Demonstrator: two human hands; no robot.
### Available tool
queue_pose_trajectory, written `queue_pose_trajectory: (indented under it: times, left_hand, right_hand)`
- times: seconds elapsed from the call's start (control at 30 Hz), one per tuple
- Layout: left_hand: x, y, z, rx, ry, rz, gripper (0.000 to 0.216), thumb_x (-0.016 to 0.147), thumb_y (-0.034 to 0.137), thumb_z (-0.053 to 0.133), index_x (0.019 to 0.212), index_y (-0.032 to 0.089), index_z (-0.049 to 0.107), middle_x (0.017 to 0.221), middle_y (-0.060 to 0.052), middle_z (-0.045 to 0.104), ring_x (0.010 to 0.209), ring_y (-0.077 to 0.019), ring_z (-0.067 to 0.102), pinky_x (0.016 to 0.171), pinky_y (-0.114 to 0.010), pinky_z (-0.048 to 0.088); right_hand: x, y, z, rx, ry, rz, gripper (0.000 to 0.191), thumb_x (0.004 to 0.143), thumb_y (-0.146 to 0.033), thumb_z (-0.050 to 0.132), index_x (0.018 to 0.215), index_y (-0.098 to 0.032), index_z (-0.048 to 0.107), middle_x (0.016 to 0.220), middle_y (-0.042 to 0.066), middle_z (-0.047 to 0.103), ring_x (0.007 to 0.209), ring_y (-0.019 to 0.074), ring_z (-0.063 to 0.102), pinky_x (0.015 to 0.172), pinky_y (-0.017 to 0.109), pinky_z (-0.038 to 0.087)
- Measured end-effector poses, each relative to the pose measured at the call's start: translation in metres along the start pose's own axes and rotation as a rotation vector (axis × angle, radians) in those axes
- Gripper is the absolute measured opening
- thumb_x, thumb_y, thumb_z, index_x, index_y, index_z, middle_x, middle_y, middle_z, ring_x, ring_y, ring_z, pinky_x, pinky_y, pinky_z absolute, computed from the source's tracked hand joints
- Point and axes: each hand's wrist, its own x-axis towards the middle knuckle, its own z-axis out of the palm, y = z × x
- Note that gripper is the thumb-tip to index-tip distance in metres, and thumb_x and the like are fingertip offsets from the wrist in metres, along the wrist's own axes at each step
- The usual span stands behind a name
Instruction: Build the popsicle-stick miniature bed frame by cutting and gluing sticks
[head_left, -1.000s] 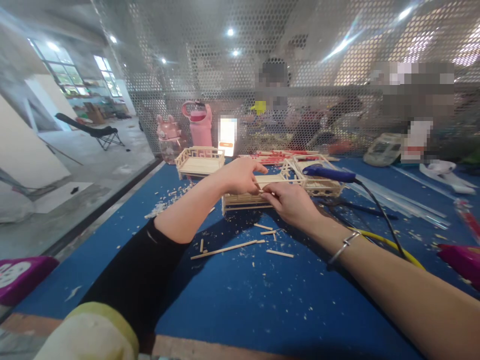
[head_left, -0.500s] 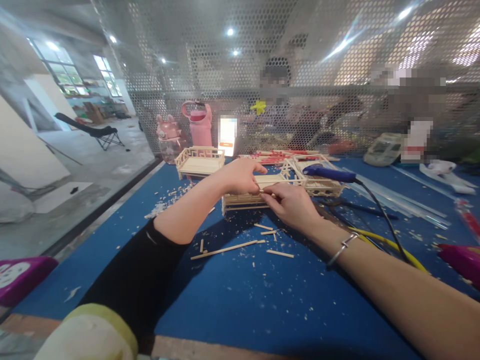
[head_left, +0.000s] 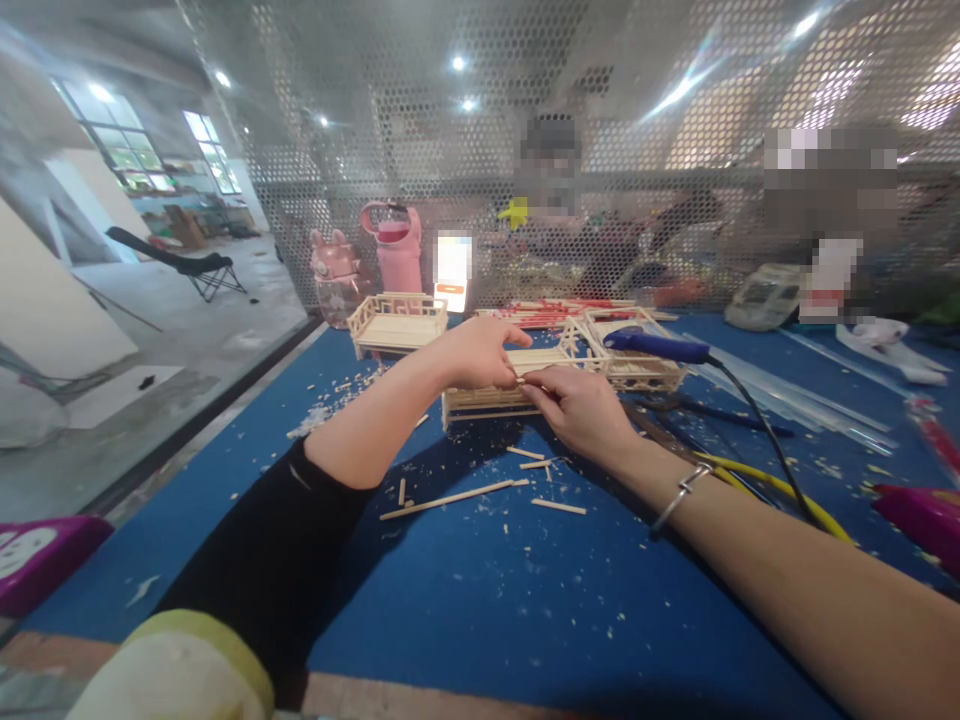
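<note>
A model built of thin wooden sticks (head_left: 491,403) stands on the blue work surface, with rails along its front side. My left hand (head_left: 484,352) reaches over it from the left, index finger pointing right and lower fingers bent down to its front edge. From the right, my right hand (head_left: 585,408) pinches with thumb and index finger at the same spot. A pale end of a small wooden stick (head_left: 521,380) shows between the fingertips of both hands; the rest is hidden. Another railed wooden section (head_left: 401,332) sits behind my left forearm.
A blue-handled corded tool (head_left: 656,345) rests on the right wooden section (head_left: 649,378). Pliers (head_left: 660,430) and clear plastic rods (head_left: 795,400) lie to the right. Loose stick offcuts (head_left: 454,498) are in front. A pink bottle (head_left: 399,250) and lit phone (head_left: 452,270) stand behind, before a perforated metal screen (head_left: 450,140).
Both hands stay at the same spot on the model, with only a slight shift of the right fingers. The whole view has drifted a little.
</note>
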Motion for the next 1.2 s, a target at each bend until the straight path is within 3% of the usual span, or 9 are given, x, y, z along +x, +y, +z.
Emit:
queue_pose_trajectory:
  times: [0.23,0.37,0.5,0.7,0.77,0.83,1.0,1.2]
  left_hand:
    - [-0.002,0.003,-0.002,-0.012,-0.064,0.002,0.073,0.058,0.019,0.058,0.129,0.009,0.044,0.069,-0.002,0.065,0.068,-0.0146,0.053,0.066,-0.026,0.037]
    - [-0.007,0.003,-0.008,-0.007,-0.045,0.012,0.067,0.06,0.021,0.057,0.126,0.011,0.048,0.069,-0.002,0.064,0.067,-0.0154,0.054,0.064,-0.026,0.038]
    - [-0.006,-0.005,-0.013,-0.092,0.192,0.071,0.049,0.065,0.021,0.054,0.114,0.016,0.057,0.07,-0.003,0.066,0.065,-0.0146,0.056,0.061,-0.027,0.04]
    - [-0.009,-0.017,-0.004,-0.293,0.825,0.068,0.027,0.078,0.02,0.045,0.103,0.016,0.054,0.076,-0.003,0.065,0.066,-0.0104,0.058,0.061,-0.024,0.045]
    - [-0.018,-0.019,0.004,-0.27,0.969,0.088,0.021,0.081,0.02,0.044,0.099,0.019,0.054,0.082,-0.003,0.065,0.071,-0.0101,0.058,0.063,-0.023,0.046]
    - [-0.031,-0.02,0.013,-0.217,1.039,0.101,0.017,0.081,0.02,0.045,0.096,0.02,0.053,0.086,-0.003,0.065,0.075,-0.0106,0.059,0.063,-0.023,0.046]
    - [-0.057,-0.023,0.032,-0.094,1.081,0.128,0.012,0.08,0.017,0.047,0.09,0.018,0.054,0.088,-0.004,0.064,0.078,-0.0117,0.058,0.062,-0.023,0.047]
    - [-0.062,-0.028,0.046,-0.005,1.033,0.146,0.015,0.079,0.017,0.048,0.092,0.017,0.056,0.092,-0.006,0.065,0.083,-0.0136,0.058,0.072,-0.028,0.048]
  right_hand:
    - [0.001,-0.002,-0.001,0.006,-0.008,0.013,0.022,0.083,-0.023,0.047,0.078,-0.018,0.068,0.076,0.007,0.069,0.072,0.0186,0.062,0.065,0.028,0.043]
    - [0.001,-0.002,-0.001,0.018,0.006,0.032,0.022,0.082,-0.025,0.048,0.078,-0.018,0.068,0.075,0.006,0.068,0.072,0.0182,0.061,0.064,0.028,0.043]
    - [0.0,-0.001,0.0,0.016,0.017,0.036,0.022,0.081,-0.026,0.048,0.077,-0.018,0.068,0.075,0.007,0.068,0.072,0.0184,0.061,0.065,0.028,0.044]
    - [0.0,-0.001,0.002,0.066,0.03,0.081,0.02,0.08,-0.026,0.05,0.088,-0.019,0.067,0.08,0.006,0.069,0.073,0.0185,0.062,0.065,0.029,0.045]
    - [-0.001,-0.001,0.003,0.101,0.039,0.089,0.021,0.08,-0.026,0.05,0.091,-0.02,0.067,0.079,0.005,0.07,0.072,0.0178,0.063,0.064,0.028,0.046]
    - [-0.001,-0.001,0.003,0.144,0.048,0.093,0.02,0.08,-0.026,0.051,0.09,-0.021,0.067,0.08,0.004,0.07,0.072,0.0174,0.063,0.065,0.028,0.047]
    - [0.0,0.001,0.002,0.242,0.057,0.141,0.016,0.078,-0.026,0.055,0.082,-0.021,0.07,0.085,0.003,0.072,0.08,0.0181,0.066,0.072,0.03,0.049]
    - [-0.001,0.001,0.004,0.259,0.054,0.188,0.017,0.078,-0.028,0.055,0.08,-0.024,0.072,0.087,0.002,0.072,0.08,0.0188,0.067,0.071,0.032,0.051]
